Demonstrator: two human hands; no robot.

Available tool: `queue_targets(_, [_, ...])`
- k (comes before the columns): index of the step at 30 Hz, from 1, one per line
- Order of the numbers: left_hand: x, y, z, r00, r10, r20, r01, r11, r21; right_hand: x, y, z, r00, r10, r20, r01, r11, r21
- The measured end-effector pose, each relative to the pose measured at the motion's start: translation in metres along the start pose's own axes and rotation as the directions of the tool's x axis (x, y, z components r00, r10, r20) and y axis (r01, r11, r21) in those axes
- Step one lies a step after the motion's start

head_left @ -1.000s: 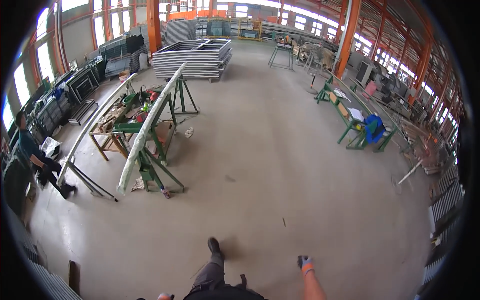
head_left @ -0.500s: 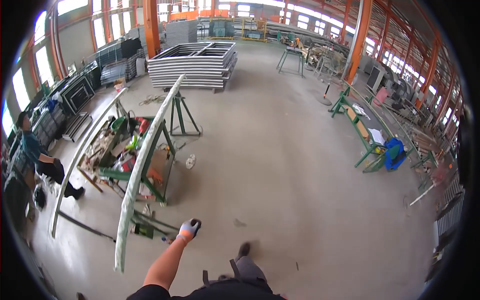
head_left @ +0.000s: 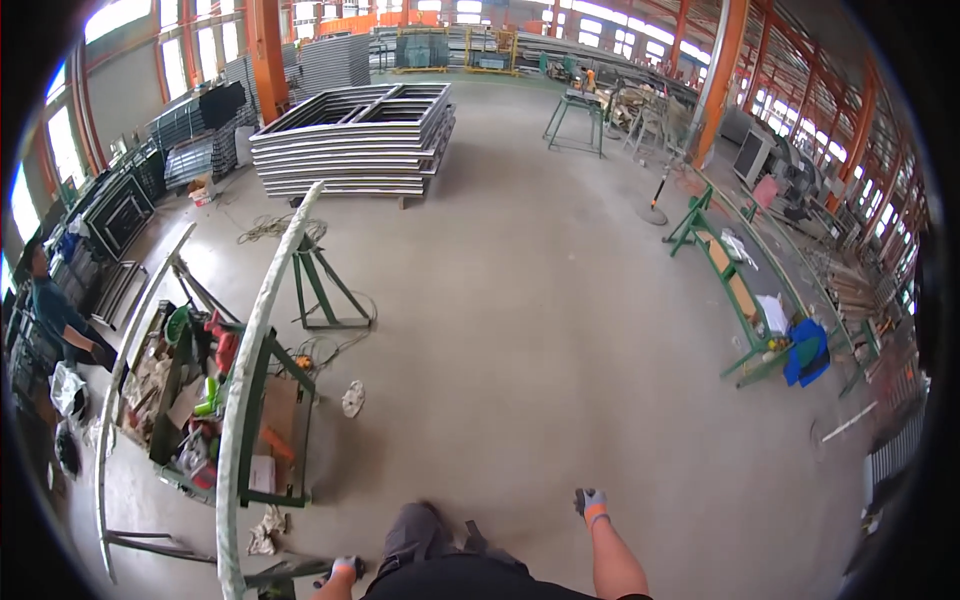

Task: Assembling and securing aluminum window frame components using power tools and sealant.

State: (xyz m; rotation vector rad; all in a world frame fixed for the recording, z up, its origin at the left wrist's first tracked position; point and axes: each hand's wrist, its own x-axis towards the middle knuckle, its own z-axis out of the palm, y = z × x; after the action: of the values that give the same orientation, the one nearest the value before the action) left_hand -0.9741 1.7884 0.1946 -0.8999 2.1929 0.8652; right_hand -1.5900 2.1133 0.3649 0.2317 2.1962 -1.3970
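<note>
My right hand [head_left: 591, 503], in a grey glove with dark fingers and an orange cuff, swings out in front of my body over the floor. Its fingers are curled in, and I see nothing in them. Low at the bottom edge is my left hand [head_left: 346, 571], gloved the same way, beside the foot of a green trestle. Its fingers are too small and dark to read. Closest on my left runs a long, pale wrapped bar [head_left: 246, 370], resting on green trestles [head_left: 322, 290]; neither hand visibly touches it.
A second long bar [head_left: 112, 420] lies further left, with a cluttered tool cart [head_left: 268, 430] between. Stacked metal frames [head_left: 350, 150] stand ahead. To the right is a green bench [head_left: 735, 285] with a blue cloth [head_left: 806, 352]. A person [head_left: 60, 310] stands far left.
I have walked forward: the bars and cart are nearer and lower in view. My left hand has swung back and down; my right hand has come into view. The person has shifted toward the left edge.
</note>
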Motion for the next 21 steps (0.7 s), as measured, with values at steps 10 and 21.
queue_targets(10, [0.314,-0.098,-0.354,0.975,-0.121,0.184,0.125,0.992,-0.008,0.236,-0.213,0.330,0.968,0.195,0.156,-0.176,0.976,-0.130])
queue_targets(21, [0.724,0.114,-1.040,0.834,-0.101,-0.543,-0.376,0.616,-0.692,0.432,-0.254,0.488,0.825,0.537,0.175,-0.492,0.836,-0.244])
